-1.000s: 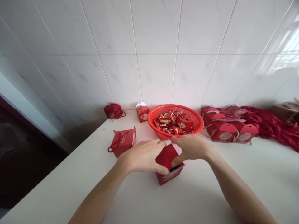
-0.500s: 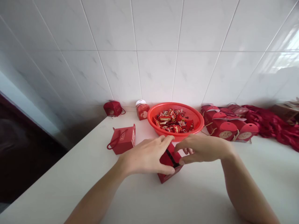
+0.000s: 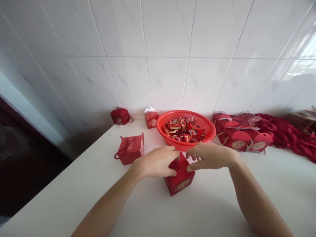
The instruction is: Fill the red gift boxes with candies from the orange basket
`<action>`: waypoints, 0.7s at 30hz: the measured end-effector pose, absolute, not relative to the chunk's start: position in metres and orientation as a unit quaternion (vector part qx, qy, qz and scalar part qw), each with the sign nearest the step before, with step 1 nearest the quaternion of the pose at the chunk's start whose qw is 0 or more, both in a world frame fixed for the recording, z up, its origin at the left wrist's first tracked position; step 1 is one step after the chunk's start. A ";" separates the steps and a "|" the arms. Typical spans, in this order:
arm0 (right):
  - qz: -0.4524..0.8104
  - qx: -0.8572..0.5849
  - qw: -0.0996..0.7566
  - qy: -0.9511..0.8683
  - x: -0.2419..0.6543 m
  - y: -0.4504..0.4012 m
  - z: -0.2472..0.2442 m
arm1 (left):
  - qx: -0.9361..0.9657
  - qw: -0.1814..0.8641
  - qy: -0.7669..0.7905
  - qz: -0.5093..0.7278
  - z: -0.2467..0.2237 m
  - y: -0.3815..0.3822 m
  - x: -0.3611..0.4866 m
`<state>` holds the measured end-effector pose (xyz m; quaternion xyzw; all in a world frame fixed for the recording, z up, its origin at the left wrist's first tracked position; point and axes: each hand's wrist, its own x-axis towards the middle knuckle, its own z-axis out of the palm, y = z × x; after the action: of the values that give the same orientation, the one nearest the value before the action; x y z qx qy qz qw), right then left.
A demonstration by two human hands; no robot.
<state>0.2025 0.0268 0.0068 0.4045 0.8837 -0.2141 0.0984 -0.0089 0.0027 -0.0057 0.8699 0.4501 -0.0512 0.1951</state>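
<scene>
A small red cardboard gift box (image 3: 181,179) with a pale round emblem on its front stands on the white table in front of me. My left hand (image 3: 156,163) grips its left side, thumb on top near the front and fingers bent over the far edge. On the other side, my right hand (image 3: 211,156) holds the right edge with thumb and curled fingers. The top panels lie folded down between my hands. What is inside the box is hidden.
Just behind stands a red plastic basket (image 3: 161,133) of wrapped candies (image 3: 186,130). One red box with a cord handle (image 3: 130,149) sits left, two smaller boxes near the wall. Several red boxes (image 3: 237,138) and dark red cloth (image 3: 291,135) lie right. A tiled wall (image 3: 165,82) bounds the table.
The box's top panels have come down, closing the dark gap in the top, and its emblem front now shows. My left hand has drawn in its fingers and thumb. The view has shifted slightly.
</scene>
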 end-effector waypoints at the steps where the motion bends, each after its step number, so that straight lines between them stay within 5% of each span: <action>1: -0.196 0.419 0.098 0.881 0.202 0.026 0.005 | 0.862 0.202 0.461 -0.052 -0.007 0.003 -0.009; 21: -0.105 0.499 -0.007 0.860 0.156 -0.013 -0.032 | 0.821 0.282 0.492 -0.065 -0.003 0.019 -0.030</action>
<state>0.1558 -0.0126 -0.0317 0.4992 0.8601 -0.1046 -0.0075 -0.0303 0.0190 -0.0034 0.8210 0.4919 -0.0647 0.2824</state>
